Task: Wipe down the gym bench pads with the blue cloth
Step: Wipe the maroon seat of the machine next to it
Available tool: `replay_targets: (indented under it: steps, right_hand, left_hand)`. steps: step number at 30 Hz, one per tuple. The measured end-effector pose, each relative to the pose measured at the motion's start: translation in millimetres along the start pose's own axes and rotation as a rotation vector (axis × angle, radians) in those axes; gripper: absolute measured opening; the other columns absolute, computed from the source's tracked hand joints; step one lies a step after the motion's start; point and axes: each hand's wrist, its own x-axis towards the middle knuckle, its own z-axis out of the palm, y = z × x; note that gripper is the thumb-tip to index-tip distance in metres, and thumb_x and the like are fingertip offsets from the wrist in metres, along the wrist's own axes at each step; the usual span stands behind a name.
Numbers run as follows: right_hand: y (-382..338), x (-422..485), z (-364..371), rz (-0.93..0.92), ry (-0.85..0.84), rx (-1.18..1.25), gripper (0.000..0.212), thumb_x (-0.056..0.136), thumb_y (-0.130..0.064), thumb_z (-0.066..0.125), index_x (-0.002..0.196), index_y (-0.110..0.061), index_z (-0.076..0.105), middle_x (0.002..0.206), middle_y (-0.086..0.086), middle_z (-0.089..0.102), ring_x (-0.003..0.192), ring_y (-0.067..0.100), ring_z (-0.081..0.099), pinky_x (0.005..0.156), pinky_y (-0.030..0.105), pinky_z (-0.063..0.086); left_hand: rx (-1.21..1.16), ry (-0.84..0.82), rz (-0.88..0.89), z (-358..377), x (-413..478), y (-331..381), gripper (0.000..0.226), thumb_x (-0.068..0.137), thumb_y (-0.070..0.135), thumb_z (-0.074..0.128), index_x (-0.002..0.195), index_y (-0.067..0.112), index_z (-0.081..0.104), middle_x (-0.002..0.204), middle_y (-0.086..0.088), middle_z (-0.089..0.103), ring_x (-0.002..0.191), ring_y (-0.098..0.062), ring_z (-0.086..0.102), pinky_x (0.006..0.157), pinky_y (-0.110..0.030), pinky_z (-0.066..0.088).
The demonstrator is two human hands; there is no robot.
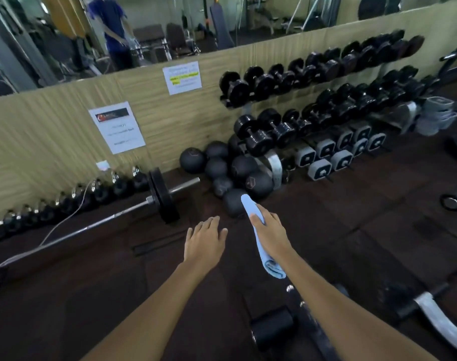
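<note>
Risk of dropping rolled cloth (273, 264), clutched only mid-length by right grip (271, 230); left grip (205, 243) spread, empty, off roller pad (271, 327).

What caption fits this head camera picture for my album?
Right hand holds a blue cloth above the gym floor, left hand open, dumbbells ahead.

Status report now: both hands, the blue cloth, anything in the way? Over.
Left hand open, empty. Right hand holds blue cloth, rolled, not touching any pad. Black foam roller below the arms; medicine balls on floor ahead.
</note>
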Motion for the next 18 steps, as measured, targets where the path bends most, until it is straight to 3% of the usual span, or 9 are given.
replay_targets:
  steps: [12,15,18]
  right_hand:
    - [-28.5,343.2,-74.4,0.062,0.286,0.0,0.061,0.09,-0.061,0.03,0.149,-0.046,0.035,0.145,0.0,0.047,0.132,0.034,0.043,0.109,0.055,0.038]
    - [-33.7,407.3,-106.0,0.066,0.36,0.028,0.064,0.086,-0.065,0.03,0.147,-0.048,0.038,0.142,-0.003,0.05,0.128,0.031,0.048,0.106,0.054,0.041]
    - [-28.9,441.8,-146.2,0.081,0.445,0.033,0.057,0.094,-0.057,0.032,0.148,-0.041,0.042,0.143,0.0,0.05,0.125,0.025,0.049,0.109,0.053,0.038]
  left_hand:
    - [0.07,0.026,0.325,-16.3,383.8,74.5,0.051,0.102,0.042,0.034,0.148,0.019,0.036,0.154,0.002,0.039,0.14,-0.02,0.036,0.116,-0.045,0.025]
    - [0.083,0.014,0.413,-20.1,463.0,111.1,0.05,0.103,0.041,0.034,0.147,0.018,0.038,0.153,0.002,0.041,0.138,-0.021,0.039,0.115,-0.046,0.028]
    - [0.096,-0.033,0.528,-14.6,519.2,159.1,0.05,0.103,0.039,0.035,0.146,0.017,0.039,0.151,0.001,0.044,0.137,-0.023,0.041,0.113,-0.047,0.03]
